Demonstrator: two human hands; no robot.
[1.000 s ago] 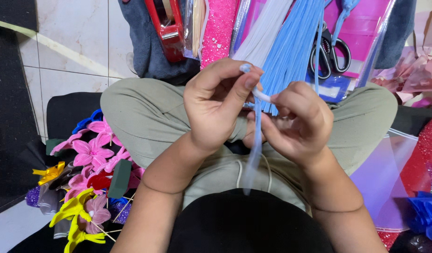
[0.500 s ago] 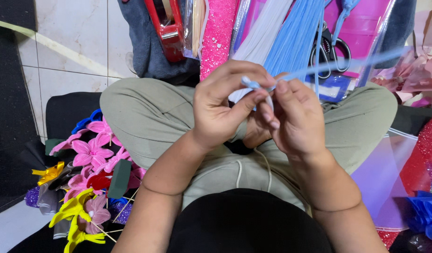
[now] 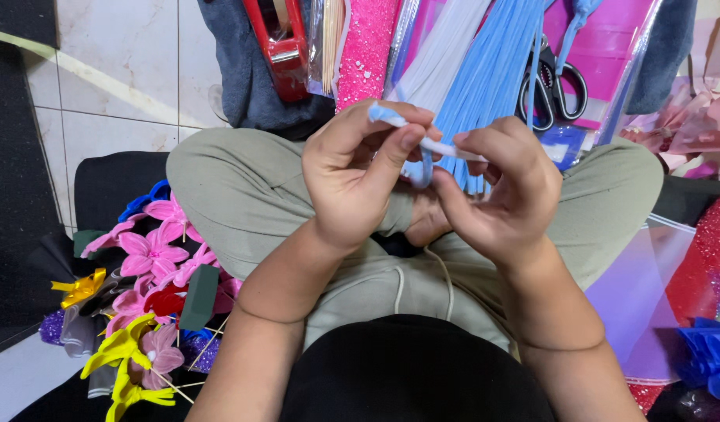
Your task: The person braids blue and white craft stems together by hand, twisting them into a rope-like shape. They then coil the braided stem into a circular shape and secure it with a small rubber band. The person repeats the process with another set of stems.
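Blue pipe cleaner (image 3: 419, 148) is pinched above the lap between both hands; the left hand (image 3: 360, 176) grips its looped end with thumb and forefinger, the right hand (image 3: 497, 187) clasps the straight end; a hard bend could plausibly kink the wire or slip it free; the loop's shape is partly hidden behind fingers; pink flowers (image 3: 145, 250) lie beside the left knee, scissors (image 3: 551, 82) beyond.

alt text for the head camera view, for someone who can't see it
Seen from above, a seated person's left hand and right hand pinch and bend a light blue pipe cleaner over their lap. A bundle of blue pipe cleaners, scissors and a red tape dispenser lie ahead on the floor, with finished pink and yellow flowers at the left.
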